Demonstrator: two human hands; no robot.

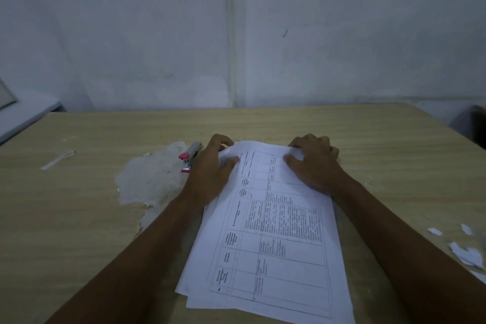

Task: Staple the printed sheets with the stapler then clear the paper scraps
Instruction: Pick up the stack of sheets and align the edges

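A pale, scuffed wall (342, 34) with a vertical seam stands behind a light wood-grain table (79, 231), whose top layer has peeled away in a rough whitish patch (150, 179) left of centre. On the table, running from the near edge toward the far side, lie the printed sheets (276, 244), a loose stack with the lower pages peeking out unevenly at the near corner. Both hands are at the stack's far end: the left hand (213, 168) curls its fingers over the far left corner with the thumb pressing on top, and the right hand (315, 163) grips the far right edge in the same way, thumb on the paper. The stapler (190, 158) (grey with pink ends) lies untouched just beside the left hand. The step in hand looks like squaring the pages, and it would go best by tapping the edges flush before reaching for the stapler, since the near corners plainly do not line up. Paper scraps (462, 252) wait near the right edge of the table, and a thin paper strip (57, 160) lies well apart at the far left.
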